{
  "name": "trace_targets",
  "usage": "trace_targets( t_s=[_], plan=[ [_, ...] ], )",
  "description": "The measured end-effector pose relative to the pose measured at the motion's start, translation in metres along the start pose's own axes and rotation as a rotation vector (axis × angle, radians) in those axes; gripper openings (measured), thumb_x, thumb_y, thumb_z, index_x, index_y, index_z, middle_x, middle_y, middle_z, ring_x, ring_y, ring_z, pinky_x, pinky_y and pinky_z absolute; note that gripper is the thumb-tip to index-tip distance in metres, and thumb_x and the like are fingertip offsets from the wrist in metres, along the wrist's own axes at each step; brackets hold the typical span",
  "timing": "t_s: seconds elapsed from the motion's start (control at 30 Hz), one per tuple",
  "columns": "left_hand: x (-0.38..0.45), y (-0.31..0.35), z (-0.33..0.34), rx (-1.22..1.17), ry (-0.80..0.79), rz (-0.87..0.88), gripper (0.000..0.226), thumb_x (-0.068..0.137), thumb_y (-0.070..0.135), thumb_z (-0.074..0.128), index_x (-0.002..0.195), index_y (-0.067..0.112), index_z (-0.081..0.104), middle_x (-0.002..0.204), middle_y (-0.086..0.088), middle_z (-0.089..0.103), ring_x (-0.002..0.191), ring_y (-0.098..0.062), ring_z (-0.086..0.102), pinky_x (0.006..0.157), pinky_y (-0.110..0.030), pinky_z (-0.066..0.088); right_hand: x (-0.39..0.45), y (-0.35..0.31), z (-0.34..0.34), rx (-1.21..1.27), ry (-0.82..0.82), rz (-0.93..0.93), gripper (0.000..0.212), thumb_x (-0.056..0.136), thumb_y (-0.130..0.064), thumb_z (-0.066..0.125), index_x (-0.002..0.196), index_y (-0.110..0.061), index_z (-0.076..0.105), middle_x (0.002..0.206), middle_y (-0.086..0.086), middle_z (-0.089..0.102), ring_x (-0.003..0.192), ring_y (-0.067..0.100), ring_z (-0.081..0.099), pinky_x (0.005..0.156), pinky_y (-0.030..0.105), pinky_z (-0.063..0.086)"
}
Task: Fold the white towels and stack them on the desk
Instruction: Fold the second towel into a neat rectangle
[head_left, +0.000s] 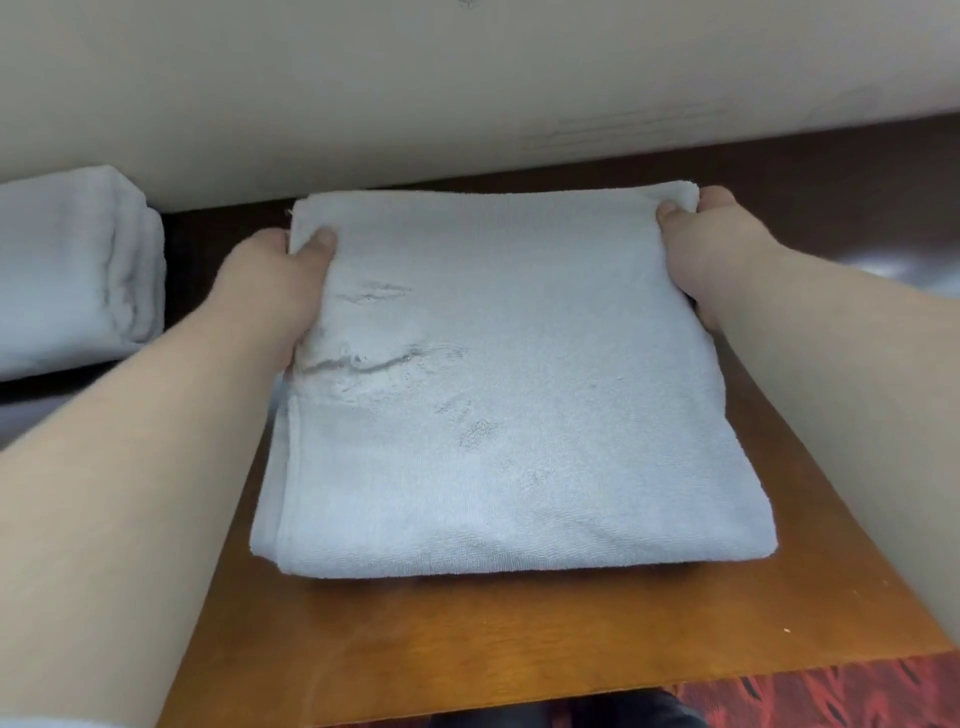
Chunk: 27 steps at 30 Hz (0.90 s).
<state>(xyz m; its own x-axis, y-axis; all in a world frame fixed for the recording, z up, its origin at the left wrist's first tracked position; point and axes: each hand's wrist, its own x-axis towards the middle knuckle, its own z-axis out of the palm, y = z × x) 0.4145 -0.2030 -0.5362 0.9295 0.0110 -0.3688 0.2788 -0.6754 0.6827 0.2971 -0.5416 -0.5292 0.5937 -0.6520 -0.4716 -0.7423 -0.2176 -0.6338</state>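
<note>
Terry cloth was pinched at both far corners: the left hand (280, 291) gripped the far-left corner of the folded white towel (509, 395), thumb on top and the other fingers tucked out of sight beside or under the edge, while the right hand (711, 249) clamped the far-right corner in the same way. Both forearms reached forward along the towel's two sides. The towel lay flat in several layers on the wooden desk (519, 649), its thick folded edge toward the person and its far edge near the pale wall (467, 78). A few snags and wrinkles marked the top layer near the left hand.

Judging by the grip, the step in hand was either squaring this fold or starting another one. The next move would likely call for lifting both corners together and bringing them evenly toward the near edge, keeping the layers aligned so none slipped out. Well apart on the left sat a stack of folded towels (72, 270), on a surface too dark to identify, where this one probably belonged afterward.
</note>
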Motion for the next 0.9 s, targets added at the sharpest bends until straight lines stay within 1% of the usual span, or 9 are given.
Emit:
trace_targets(
  t_s=[0.2, 0.33, 0.4, 0.47, 0.53, 0.6, 0.67, 0.77, 0.9],
  plan=[
    [0.018, 0.015, 0.013, 0.191, 0.142, 0.023, 0.055, 0.094, 0.054, 0.048, 0.131, 0.014, 0.051, 0.118, -0.004, 0.057, 0.099, -0.023, 0.051, 0.082, -0.026, 0.034, 0.004, -0.004, 0.002, -0.120, 0.054, -0.081, 0.050, 0.102, -0.049, 0.037, 0.140, -0.018, 0.045, 0.123, 0.004, 0.053, 0.110, 0.028, 0.052, 0.099, 0.037, 0.042],
    [0.007, 0.011, 0.001, 0.031, 0.131, -0.074, 0.065, 0.084, 0.066, 0.049, 0.134, 0.025, 0.049, 0.110, 0.000, 0.060, 0.091, -0.022, 0.057, 0.078, -0.032, 0.048, -0.010, -0.006, -0.011, -0.046, 0.009, 0.023, 0.060, 0.096, -0.062, 0.039, 0.132, -0.017, 0.056, 0.127, 0.010, 0.062, 0.115, 0.034, 0.059, 0.091, 0.037, 0.047],
    [-0.011, 0.005, -0.013, 0.031, 0.101, -0.073, 0.066, 0.077, 0.075, 0.045, 0.126, 0.032, 0.056, 0.100, 0.002, 0.061, 0.086, -0.021, 0.057, 0.065, -0.031, 0.047, -0.026, -0.001, -0.021, 0.121, -0.047, 0.067, 0.057, 0.082, -0.068, 0.057, 0.112, -0.020, 0.064, 0.114, 0.003, 0.069, 0.103, 0.028, 0.067, 0.090, 0.040, 0.055],
    [-0.034, -0.009, -0.023, 0.174, 0.035, -0.061, 0.060, 0.076, 0.080, 0.042, 0.111, 0.035, 0.063, 0.088, 0.003, 0.057, 0.083, -0.023, 0.055, 0.066, -0.031, 0.043, -0.040, 0.015, -0.026, 0.194, -0.095, 0.102, 0.056, 0.071, -0.067, 0.069, 0.105, -0.022, 0.065, 0.104, 0.000, 0.072, 0.092, 0.024, 0.071, 0.078, 0.040, 0.060],
    [-0.051, -0.016, -0.025, 0.274, -0.013, -0.092, 0.065, 0.078, 0.079, 0.045, 0.114, 0.030, 0.065, 0.094, 0.000, 0.060, 0.095, -0.030, 0.060, 0.079, -0.038, 0.046, -0.047, 0.033, -0.024, 0.189, -0.115, 0.094, 0.047, 0.073, -0.061, 0.072, 0.100, -0.023, 0.067, 0.092, -0.004, 0.075, 0.081, 0.020, 0.074, 0.066, 0.032, 0.059],
    [-0.054, -0.015, -0.023, 0.296, 0.053, -0.016, 0.049, 0.080, 0.075, 0.046, 0.093, 0.031, 0.063, 0.087, 0.001, 0.062, 0.083, -0.025, 0.060, 0.068, -0.033, 0.045, -0.051, 0.039, -0.019, 0.212, -0.063, -0.015, 0.029, 0.082, -0.053, 0.069, 0.090, -0.025, 0.068, 0.080, -0.011, 0.075, 0.071, 0.013, 0.074, 0.059, 0.027, 0.058],
    [-0.049, -0.010, -0.021, 0.250, 0.145, 0.072, 0.049, 0.082, 0.072, 0.044, 0.084, 0.024, 0.055, 0.075, 0.002, 0.055, 0.067, -0.021, 0.054, 0.055, -0.031, 0.038, -0.049, 0.035, -0.014, 0.242, 0.030, -0.106, 0.023, 0.084, -0.049, 0.064, 0.087, -0.027, 0.066, 0.083, -0.009, 0.074, 0.075, 0.013, 0.073, 0.067, 0.032, 0.060],
    [-0.045, -0.011, -0.009, 0.358, 0.156, 0.097, 0.050, 0.091, 0.064, 0.043, 0.100, 0.017, 0.057, 0.085, -0.002, 0.058, 0.079, -0.026, 0.055, 0.065, -0.034, 0.041, -0.042, 0.035, -0.009, 0.141, 0.061, -0.120, 0.024, 0.086, -0.048, 0.059, 0.090, -0.025, 0.065, 0.094, -0.005, 0.071, 0.086, 0.020, 0.070, 0.081, 0.039, 0.060],
    [-0.067, -0.028, -0.011, 0.266, 0.191, 0.038, 0.053, 0.092, 0.062, 0.040, 0.128, 0.026, 0.054, 0.108, 0.004, 0.057, 0.094, -0.019, 0.051, 0.080, -0.033, 0.039, -0.053, 0.034, -0.020, 0.111, -0.043, -0.104, 0.022, 0.082, -0.052, 0.063, 0.084, -0.030, 0.065, 0.091, -0.011, 0.071, 0.086, 0.016, 0.071, 0.073, 0.029, 0.056]
  ],
)
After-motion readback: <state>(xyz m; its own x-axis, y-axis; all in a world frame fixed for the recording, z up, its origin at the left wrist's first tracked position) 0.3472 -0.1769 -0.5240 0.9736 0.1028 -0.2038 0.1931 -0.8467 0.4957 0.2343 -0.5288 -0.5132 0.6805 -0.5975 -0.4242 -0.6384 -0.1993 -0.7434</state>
